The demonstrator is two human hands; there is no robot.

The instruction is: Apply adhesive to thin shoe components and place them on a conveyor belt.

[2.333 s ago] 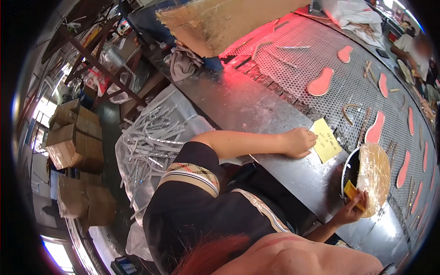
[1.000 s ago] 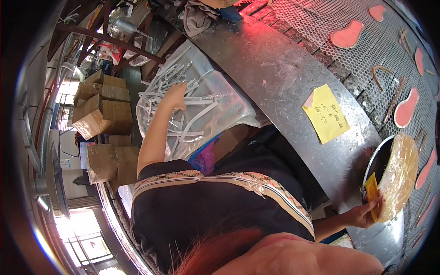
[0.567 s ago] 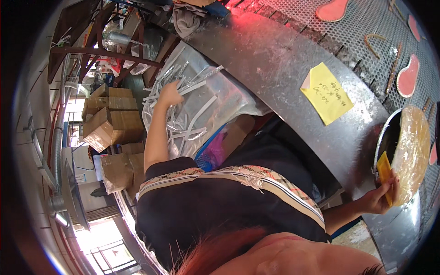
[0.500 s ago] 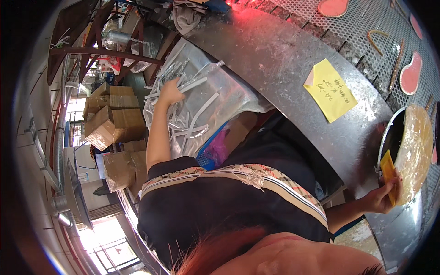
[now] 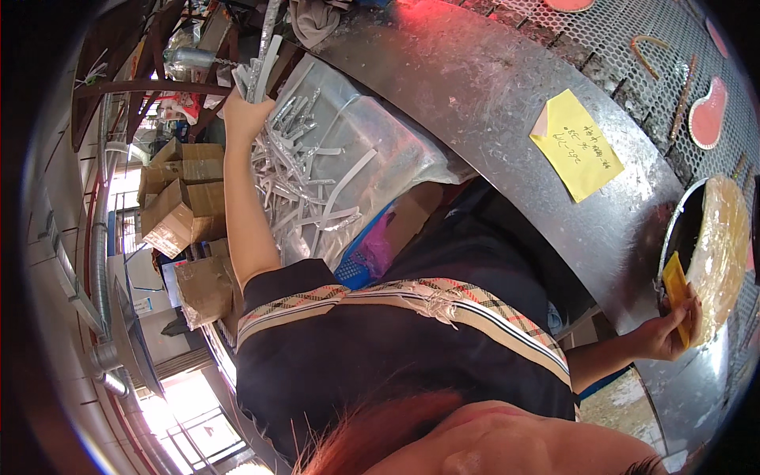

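My left hand [image 5: 248,117] is closed around a bundle of white and silvery strips [image 5: 261,67], raised at the far edge of a clear plastic bag [image 5: 400,154]. More loose strips [image 5: 297,174] lie in a tangle on the bag below it. At the right, my right hand [image 5: 671,328] grips a flat yellow piece [image 5: 675,286], whose exact kind I cannot make out. It rests against a round dark pan [image 5: 687,226], partly covered by a yellowish slab in clear film [image 5: 722,253].
A curved metal table [image 5: 475,87] carries a yellow paper note [image 5: 578,146] with handwriting. Beyond it runs a mesh conveyor [image 5: 609,39] with pink sole-shaped pieces [image 5: 707,115]. Cardboard boxes [image 5: 194,210] are stacked at the left, and a blue basket [image 5: 356,273] sits under the bag.
My left hand has moved up and left with a bundle of strips, lifting it off the pile. The right hand keeps its hold on the yellow piece and has barely shifted.
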